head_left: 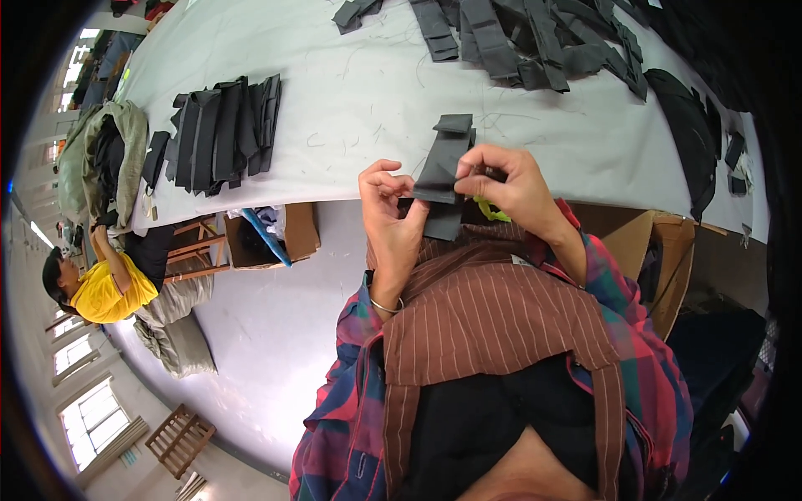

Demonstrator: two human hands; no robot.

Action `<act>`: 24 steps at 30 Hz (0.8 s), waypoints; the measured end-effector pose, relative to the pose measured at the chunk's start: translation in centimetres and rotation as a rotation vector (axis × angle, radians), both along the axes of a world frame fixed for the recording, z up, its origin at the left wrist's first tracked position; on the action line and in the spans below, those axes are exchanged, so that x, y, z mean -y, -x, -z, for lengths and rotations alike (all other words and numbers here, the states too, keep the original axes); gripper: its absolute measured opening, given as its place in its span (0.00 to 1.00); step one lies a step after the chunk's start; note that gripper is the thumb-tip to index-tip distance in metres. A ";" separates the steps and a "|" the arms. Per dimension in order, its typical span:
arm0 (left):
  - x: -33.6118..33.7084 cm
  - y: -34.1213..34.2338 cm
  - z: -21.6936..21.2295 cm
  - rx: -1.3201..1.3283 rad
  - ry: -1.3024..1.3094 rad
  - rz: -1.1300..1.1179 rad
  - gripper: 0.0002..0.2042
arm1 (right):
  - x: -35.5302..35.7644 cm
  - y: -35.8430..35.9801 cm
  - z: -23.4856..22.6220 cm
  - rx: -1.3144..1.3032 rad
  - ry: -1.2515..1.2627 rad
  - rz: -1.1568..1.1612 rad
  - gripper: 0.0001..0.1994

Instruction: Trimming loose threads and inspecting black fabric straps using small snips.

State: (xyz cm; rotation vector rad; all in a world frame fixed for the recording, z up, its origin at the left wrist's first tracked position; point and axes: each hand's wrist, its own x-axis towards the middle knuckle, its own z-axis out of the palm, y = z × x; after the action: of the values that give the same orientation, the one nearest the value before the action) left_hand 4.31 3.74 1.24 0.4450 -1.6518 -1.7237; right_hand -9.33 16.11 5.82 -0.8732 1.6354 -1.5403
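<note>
A dark grey fabric strip, folded over at its far end, lies across the near edge of the white-covered table and hangs down toward my apron. My left hand grips its left side, with the thumb on top and the other fingers curled. At the strip's right edge, the thumb and forefinger of my right hand are pinched together. Something yellow-green shows below my right palm; its kind is hard to make out. To the left lies a row of overlapping dark fabric strips.
A loose heap of dark strips covers the far side of the table, among scattered threads. Black fabric pieces lie at the right. Cardboard boxes stand under the table edge. A person in a yellow top works at the left.
</note>
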 end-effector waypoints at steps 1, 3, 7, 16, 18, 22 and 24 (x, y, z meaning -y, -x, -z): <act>0.0 0.1 0.2 -0.010 -0.091 -0.011 0.15 | -0.1 -0.3 -0.2 -0.076 0.081 0.001 0.03; -0.1 0.3 -0.4 0.063 -0.100 0.024 0.13 | -0.4 -0.8 0.0 -0.205 0.118 -0.005 0.05; -0.4 0.5 -0.4 0.155 -0.019 0.109 0.10 | -0.7 -0.9 0.7 -0.606 0.202 -0.002 0.14; 0.2 -0.1 -1.2 -0.094 -0.868 0.322 0.12 | -1.1 -1.0 0.7 -0.880 0.193 0.038 0.17; -0.3 0.3 -2.9 -0.088 -0.876 0.303 0.13 | -1.0 -1.1 0.6 -0.869 0.198 0.055 0.17; -0.5 0.2 -2.4 0.000 -0.651 0.242 0.13 | -1.1 -0.9 0.2 -0.846 0.094 -0.030 0.11; -0.5 0.2 -2.5 -0.001 -0.634 0.224 0.13 | -1.2 -0.6 -0.1 -0.829 0.059 -0.056 0.10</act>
State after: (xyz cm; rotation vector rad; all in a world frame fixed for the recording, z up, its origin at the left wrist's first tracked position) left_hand 4.11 4.22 3.70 0.5587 -1.1536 -2.4130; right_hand -8.76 17.30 5.97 -1.7275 2.0876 -1.2517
